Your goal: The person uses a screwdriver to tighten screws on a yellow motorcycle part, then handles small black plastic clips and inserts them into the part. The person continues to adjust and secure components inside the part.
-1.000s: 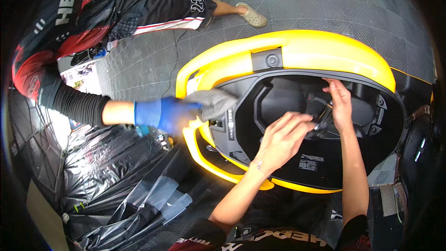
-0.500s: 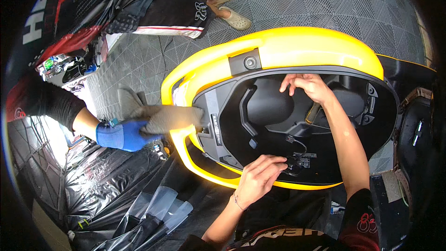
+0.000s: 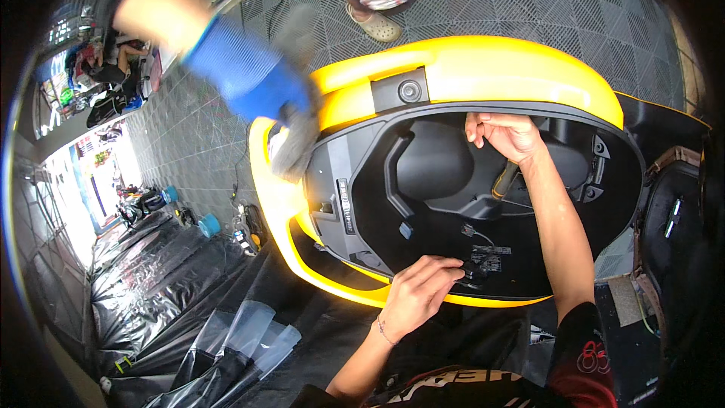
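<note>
A yellow scooter tail (image 3: pixel 483 68) surrounds an open black storage compartment (image 3: pixel 423 234). Over its near rim rests my left hand (image 3: pixel 423 287), fingers pressed together at a small black part (image 3: pixel 474 273) on the inner wall; what they grip, if anything, is hidden. My right hand (image 3: pixel 510 134) reaches across to just inside the far rim. Its bent fingers are apart, and nothing shows in them. Below its wrist lies a tool with a yellow-and-black handle (image 3: pixel 504 180), partly behind my forearm. A short cable (image 3: pixel 476 234) runs along the near wall.
A co-worker's blue-gloved hand (image 3: pixel 260 79) passes a grey cloth (image 3: pixel 296 143) over the left end of the yellow rail. Another foot in a beige clog (image 3: pixel 374 24) stands beyond. Black plastic sheeting (image 3: pixel 158 279) lies at left; the black seat (image 3: pixel 668 257) is at right.
The co-worker's gloved hand and cloth have moved up and closer along the yellow rail. My right hand's fingers have drawn in slightly. My left hand stays nearly in place.
</note>
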`<action>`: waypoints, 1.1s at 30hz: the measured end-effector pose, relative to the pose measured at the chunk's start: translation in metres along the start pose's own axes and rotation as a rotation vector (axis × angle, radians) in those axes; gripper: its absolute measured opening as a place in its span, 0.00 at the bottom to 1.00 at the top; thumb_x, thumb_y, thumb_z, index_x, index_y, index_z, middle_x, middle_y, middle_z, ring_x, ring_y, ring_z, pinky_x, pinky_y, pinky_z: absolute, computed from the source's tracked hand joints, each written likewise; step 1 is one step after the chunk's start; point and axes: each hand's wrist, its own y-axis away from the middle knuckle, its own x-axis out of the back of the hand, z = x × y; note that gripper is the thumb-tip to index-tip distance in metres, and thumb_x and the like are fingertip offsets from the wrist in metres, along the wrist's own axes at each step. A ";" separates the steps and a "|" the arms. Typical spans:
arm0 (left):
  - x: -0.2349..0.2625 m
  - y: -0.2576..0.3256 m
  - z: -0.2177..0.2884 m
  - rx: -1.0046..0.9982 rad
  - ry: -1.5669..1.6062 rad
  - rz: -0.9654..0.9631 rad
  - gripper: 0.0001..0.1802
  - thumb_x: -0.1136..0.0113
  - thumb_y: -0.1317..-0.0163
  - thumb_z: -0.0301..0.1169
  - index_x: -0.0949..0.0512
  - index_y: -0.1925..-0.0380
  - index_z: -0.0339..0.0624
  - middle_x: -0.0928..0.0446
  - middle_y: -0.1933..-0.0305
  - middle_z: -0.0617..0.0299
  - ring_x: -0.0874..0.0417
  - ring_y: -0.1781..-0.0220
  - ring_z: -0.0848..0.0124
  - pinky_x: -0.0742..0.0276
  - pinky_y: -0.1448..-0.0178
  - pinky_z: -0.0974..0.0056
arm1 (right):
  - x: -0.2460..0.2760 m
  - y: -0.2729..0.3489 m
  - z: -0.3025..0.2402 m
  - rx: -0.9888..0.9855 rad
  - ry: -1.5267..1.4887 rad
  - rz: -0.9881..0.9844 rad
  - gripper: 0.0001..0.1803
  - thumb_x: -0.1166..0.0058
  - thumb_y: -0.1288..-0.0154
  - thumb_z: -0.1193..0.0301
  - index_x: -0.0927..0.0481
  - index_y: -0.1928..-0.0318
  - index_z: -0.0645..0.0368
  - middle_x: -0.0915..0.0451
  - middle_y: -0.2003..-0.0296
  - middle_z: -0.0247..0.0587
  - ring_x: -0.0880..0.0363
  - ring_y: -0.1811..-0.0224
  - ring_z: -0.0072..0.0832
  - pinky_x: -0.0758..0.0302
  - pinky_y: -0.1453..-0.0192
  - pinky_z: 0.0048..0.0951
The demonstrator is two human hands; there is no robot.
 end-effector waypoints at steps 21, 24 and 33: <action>-0.005 0.000 0.000 -0.019 0.010 0.005 0.10 0.32 0.41 0.18 0.16 0.59 0.38 0.15 0.49 0.58 0.15 0.52 0.59 0.15 0.49 0.59 | -0.005 0.003 -0.005 -0.033 0.105 0.022 0.10 0.43 0.28 0.72 0.18 0.54 0.68 0.16 0.68 0.54 0.14 0.65 0.40 0.19 0.63 0.32; -0.007 0.001 0.001 -0.015 0.005 0.003 0.10 0.32 0.41 0.18 0.16 0.59 0.37 0.15 0.49 0.57 0.15 0.52 0.59 0.15 0.49 0.59 | 0.002 0.001 -0.001 -0.032 0.088 -0.009 0.10 0.44 0.27 0.73 0.17 0.55 0.69 0.15 0.68 0.53 0.13 0.65 0.39 0.19 0.63 0.31; -0.010 0.002 -0.003 0.000 0.014 0.016 0.10 0.32 0.41 0.18 0.16 0.59 0.37 0.15 0.50 0.57 0.14 0.53 0.59 0.16 0.49 0.59 | 0.000 0.002 -0.001 -0.023 0.107 -0.014 0.11 0.45 0.27 0.72 0.17 0.53 0.69 0.14 0.66 0.55 0.13 0.62 0.40 0.20 0.60 0.32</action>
